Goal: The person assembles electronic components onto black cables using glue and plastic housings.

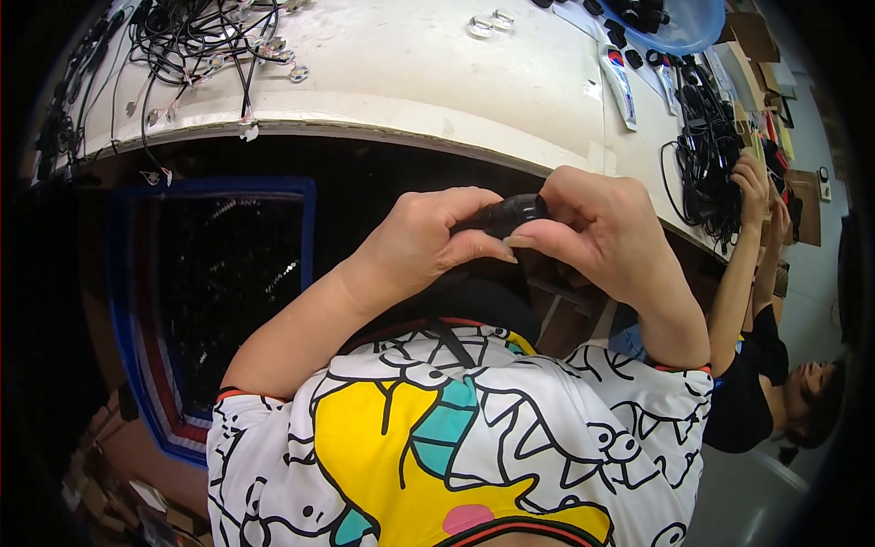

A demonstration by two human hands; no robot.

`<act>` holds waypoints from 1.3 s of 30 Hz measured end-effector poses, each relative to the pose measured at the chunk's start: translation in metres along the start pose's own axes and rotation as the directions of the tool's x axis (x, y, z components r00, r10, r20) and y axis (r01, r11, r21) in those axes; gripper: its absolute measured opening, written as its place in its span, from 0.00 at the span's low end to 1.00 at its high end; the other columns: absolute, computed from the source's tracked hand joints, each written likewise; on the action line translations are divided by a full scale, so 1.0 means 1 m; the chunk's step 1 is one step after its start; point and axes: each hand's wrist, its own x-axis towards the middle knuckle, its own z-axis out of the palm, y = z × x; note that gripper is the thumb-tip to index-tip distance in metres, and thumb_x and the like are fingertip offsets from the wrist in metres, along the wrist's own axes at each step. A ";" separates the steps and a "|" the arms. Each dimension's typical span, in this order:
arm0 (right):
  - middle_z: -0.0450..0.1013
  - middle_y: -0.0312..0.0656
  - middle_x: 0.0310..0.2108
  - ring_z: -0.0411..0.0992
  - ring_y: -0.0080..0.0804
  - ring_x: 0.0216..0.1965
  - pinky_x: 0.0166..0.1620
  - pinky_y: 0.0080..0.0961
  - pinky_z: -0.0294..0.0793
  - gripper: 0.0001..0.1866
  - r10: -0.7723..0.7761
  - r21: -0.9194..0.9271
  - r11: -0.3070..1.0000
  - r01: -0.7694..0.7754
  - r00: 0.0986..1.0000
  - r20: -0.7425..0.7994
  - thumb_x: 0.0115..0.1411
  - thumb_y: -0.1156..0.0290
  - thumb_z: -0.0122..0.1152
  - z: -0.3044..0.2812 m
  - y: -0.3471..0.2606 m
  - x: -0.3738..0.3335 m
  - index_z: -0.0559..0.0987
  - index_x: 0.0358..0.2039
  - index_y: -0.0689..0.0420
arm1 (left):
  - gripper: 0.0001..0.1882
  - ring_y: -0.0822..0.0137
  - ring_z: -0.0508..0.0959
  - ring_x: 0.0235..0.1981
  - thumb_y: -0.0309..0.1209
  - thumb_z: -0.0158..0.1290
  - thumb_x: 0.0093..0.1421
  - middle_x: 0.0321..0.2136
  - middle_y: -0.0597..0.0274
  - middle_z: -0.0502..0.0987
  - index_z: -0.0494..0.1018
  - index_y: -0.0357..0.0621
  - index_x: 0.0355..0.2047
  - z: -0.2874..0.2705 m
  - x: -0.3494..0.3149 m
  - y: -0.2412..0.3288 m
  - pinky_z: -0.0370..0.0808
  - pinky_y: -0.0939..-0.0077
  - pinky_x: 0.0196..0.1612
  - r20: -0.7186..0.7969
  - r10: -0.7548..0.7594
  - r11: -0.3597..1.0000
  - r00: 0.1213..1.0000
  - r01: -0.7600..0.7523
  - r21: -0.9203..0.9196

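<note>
Between my two hands, just off the table's near edge, is a small black cylindrical part (516, 211) with a glossy, rounded end. My left hand (440, 230) is closed around its left side, thumb below and fingers above. From the other side my right hand (597, 228) grips the glossy end with thumb and curled fingers. What exactly the part is I cannot make out, since my fingers cover much of it.
The white table (383, 64) runs across the top. Black cables (205, 46) with small ends lie at its left, some hanging over the edge. White tubes (618, 87), a blue basin (679, 27) and more cables (706, 137) are right. A blue-rimmed bin (308, 228) stands lower left; a co-worker (756, 365) sits right.
</note>
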 end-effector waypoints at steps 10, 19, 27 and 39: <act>0.69 0.36 0.19 0.65 0.16 0.18 0.21 0.12 0.63 0.13 0.038 0.194 0.981 -0.022 0.996 -0.083 0.47 0.75 0.62 0.011 0.001 -0.011 0.72 0.34 0.63 | 0.17 0.61 0.75 0.23 0.32 0.59 0.45 0.25 0.53 0.74 0.71 0.36 0.34 0.007 -0.003 0.007 0.71 0.79 0.27 -0.065 0.051 0.989 0.997 -0.041 0.141; 0.70 0.37 0.21 0.64 0.13 0.19 0.23 0.11 0.63 0.13 -0.099 0.283 0.946 0.156 0.974 -0.206 0.48 0.75 0.60 0.012 0.004 -0.023 0.72 0.36 0.64 | 0.15 0.61 0.74 0.21 0.30 0.59 0.45 0.22 0.54 0.73 0.70 0.37 0.33 0.017 -0.006 0.010 0.70 0.78 0.26 -0.117 0.084 0.972 0.990 -0.056 0.229; 0.71 0.39 0.22 0.66 0.19 0.20 0.24 0.14 0.66 0.10 -0.013 0.560 0.822 0.108 0.985 -0.171 0.53 0.69 0.55 0.030 0.026 -0.010 0.73 0.32 0.64 | 0.11 0.72 0.72 0.21 0.27 0.57 0.47 0.22 0.61 0.73 0.71 0.37 0.32 0.016 -0.004 0.023 0.69 0.82 0.25 -0.213 0.007 0.979 0.977 0.037 0.201; 0.62 0.47 0.50 0.59 0.43 0.53 0.57 0.45 0.49 0.22 -0.287 -0.151 0.942 0.300 0.953 0.101 0.51 0.74 0.44 0.251 0.125 0.066 0.66 0.49 0.57 | 0.21 0.78 0.59 0.21 0.29 0.41 0.61 0.24 0.67 0.62 0.54 0.37 0.53 -0.022 -0.001 0.025 0.58 0.84 0.25 -0.336 -0.251 0.719 0.908 -0.057 -0.693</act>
